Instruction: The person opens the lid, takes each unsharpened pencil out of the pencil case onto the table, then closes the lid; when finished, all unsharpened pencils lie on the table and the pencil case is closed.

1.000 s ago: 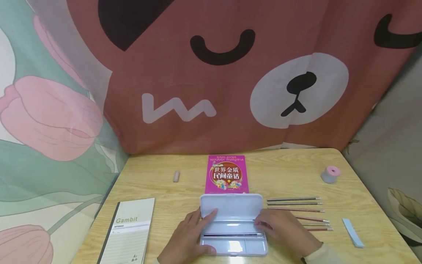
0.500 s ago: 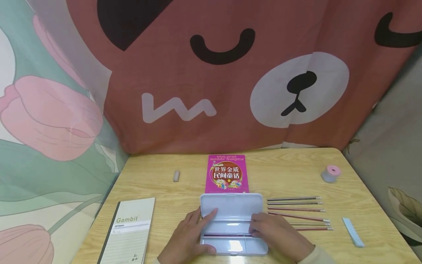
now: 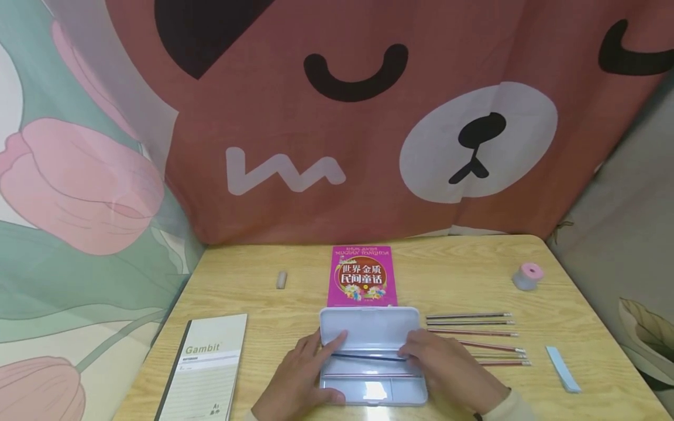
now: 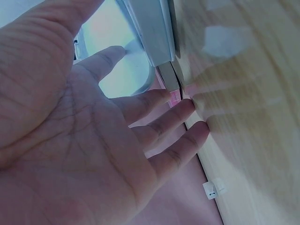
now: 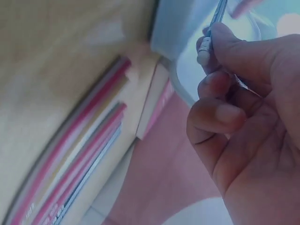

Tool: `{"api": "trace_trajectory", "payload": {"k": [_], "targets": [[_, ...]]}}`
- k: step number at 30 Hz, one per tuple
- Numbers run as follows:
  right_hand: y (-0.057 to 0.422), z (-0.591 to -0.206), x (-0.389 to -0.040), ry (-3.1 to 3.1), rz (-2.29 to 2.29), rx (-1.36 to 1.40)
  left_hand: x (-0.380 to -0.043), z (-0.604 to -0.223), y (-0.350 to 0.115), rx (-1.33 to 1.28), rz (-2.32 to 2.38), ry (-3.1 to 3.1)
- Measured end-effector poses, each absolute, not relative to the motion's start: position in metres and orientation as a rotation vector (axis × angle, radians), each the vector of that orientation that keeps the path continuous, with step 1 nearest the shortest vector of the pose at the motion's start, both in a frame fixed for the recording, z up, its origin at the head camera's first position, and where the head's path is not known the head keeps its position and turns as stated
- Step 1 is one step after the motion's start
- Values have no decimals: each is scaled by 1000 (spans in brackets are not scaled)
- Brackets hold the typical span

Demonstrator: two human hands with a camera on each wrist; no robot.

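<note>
A pale blue pencil case lies with its lid raised, and a thin pencil rests along its tray. My left hand touches the case's left side with fairly straight fingers, the index on the lid and the thumb at the front edge; in the left wrist view the palm holds nothing. Over the tray, my right hand pinches a dark pencil near its eraser end, which shows as a white eraser in the right wrist view. That pencil slants slightly above the other one.
Several pencils lie in a row right of the case. Behind it is a magenta book. A notebook lies left, an eraser back left, a pink-topped roll back right, and a light blue strip far right.
My right hand first lowered toward the pencils in the tray, then lifted a dark pencil's eraser end. The pencil now sits higher and apart from the other. My left hand stayed put.
</note>
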State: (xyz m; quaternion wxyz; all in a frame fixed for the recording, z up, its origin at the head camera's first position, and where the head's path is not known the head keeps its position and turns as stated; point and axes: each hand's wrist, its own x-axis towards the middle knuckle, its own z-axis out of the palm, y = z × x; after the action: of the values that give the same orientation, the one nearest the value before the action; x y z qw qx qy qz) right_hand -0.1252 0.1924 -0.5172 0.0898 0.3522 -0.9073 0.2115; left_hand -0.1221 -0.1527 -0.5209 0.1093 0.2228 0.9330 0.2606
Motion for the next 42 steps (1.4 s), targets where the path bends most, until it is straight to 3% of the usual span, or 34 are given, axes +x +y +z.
{"api": "trace_trajectory", "payload": {"k": [11, 24, 32, 42], "targets": [[243, -481, -144, -2717, 628, 863, -121, -519, -152, 656, 780, 2752], [345, -495, -176, -2816, 526, 527, -121, -520, -151, 617, 762, 2737], [365, -519, -183, -3010, 439, 418, -121, -521, -151, 627, 746, 2735], [367, -531, -188, -2948, 364, 483, -121, -521, -150, 614, 743, 2731]]}}
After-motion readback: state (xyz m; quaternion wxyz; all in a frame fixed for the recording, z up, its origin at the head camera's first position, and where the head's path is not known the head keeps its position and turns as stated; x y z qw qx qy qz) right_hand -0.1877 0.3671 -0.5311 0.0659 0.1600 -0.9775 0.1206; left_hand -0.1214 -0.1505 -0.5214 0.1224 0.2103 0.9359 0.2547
